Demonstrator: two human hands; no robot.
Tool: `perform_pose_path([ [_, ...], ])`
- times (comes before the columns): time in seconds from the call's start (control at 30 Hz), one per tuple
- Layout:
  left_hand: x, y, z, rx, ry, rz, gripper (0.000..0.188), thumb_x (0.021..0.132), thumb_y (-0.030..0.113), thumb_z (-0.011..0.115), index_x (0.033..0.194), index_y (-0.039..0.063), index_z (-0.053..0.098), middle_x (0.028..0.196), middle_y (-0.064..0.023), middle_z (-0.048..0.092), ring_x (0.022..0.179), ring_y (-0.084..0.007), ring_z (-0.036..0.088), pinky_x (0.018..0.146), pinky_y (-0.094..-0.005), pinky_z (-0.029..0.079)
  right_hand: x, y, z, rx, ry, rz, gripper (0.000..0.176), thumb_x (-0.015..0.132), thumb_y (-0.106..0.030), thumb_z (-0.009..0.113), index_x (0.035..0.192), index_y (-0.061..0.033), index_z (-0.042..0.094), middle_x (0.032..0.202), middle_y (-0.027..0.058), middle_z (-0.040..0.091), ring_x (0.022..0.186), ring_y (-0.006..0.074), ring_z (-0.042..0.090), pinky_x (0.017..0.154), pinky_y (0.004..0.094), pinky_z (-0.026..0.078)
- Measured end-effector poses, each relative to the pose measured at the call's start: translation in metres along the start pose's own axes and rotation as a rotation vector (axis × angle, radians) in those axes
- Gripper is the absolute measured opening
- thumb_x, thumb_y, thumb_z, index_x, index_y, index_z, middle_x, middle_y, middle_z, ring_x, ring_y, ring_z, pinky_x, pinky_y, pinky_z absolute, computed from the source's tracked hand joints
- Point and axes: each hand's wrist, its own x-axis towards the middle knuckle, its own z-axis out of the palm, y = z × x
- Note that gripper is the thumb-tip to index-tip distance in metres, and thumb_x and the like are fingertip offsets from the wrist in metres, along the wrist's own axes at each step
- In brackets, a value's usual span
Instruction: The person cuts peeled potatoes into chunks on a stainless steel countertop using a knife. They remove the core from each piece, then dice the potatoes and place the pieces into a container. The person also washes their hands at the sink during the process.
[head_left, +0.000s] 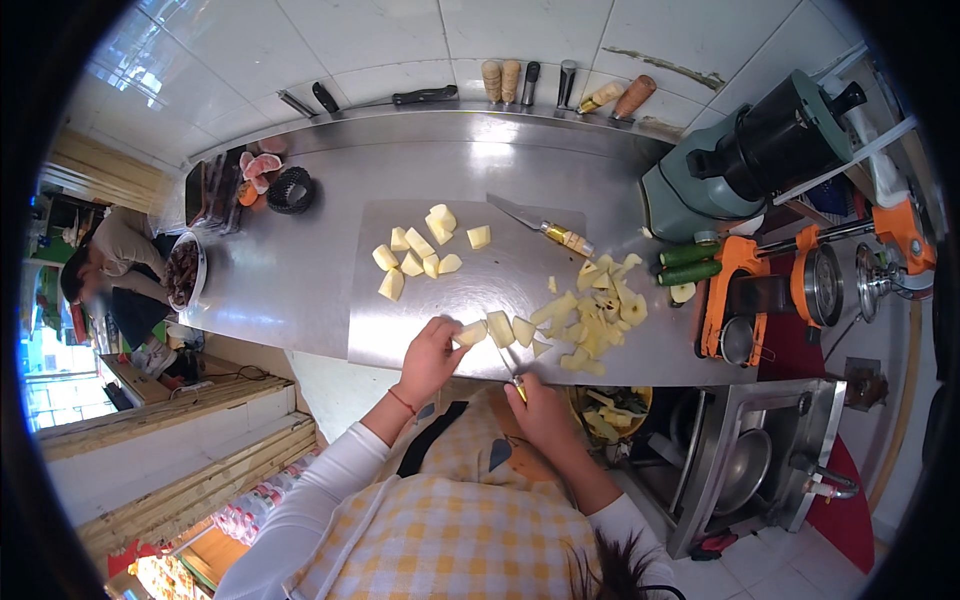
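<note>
My left hand (429, 358) pinches a pale yellow chunk of peeled produce (471, 333) near the front edge of a metal board (420, 330). In my right hand (544, 412) is a small knife (519, 381) with a yellowish handle, its blade pointing up toward a cut block (500, 329). Right beside that block lies another cut piece (523, 330). Farther back on the board are several cut chunks (420, 241) in a loose group. A larger knife (544, 226) rests at the board's right, next to a heap of thin peelings and scraps (592, 322).
At the right stand a grey-green juicer (697, 180), an orange hand press (731, 292) and two cucumbers (688, 262). Under the counter's edge is a scrap bin (611, 412), beside a metal sink (750, 465). A bowl of dark food (185, 270) sits far left, near another person (124, 255).
</note>
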Motion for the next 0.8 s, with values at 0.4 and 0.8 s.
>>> perform_pose_path([
  [0.4,-0.002,0.009,0.011,-0.085,0.099,-0.07,0.027,0.076,0.0,0.073,0.1,-0.001,0.061,0.101,-0.011,0.059,0.074,-0.018,0.062,0.065,-0.0272,0.055,-0.009,0.008,0.014,-0.11,-0.084,0.0,0.034,0.095,-0.035,0.054,0.094,-0.0018,0.055,0.074,0.0221,0.065,0.07,0.0421,0.064,0.06,0.0519,0.05],
  [0.8,-0.001,0.006,0.016,-0.039,0.131,-0.064,0.025,0.076,0.0,0.074,0.098,-0.002,0.061,0.098,-0.0122,0.06,0.071,-0.0199,0.064,0.063,-0.029,0.056,0.0,0.0,0.026,-0.231,-0.036,-0.02,0.031,0.095,-0.031,0.055,0.088,-0.0009,0.05,0.069,0.0227,0.063,0.067,0.0439,0.062,0.059,0.0531,0.048],
])
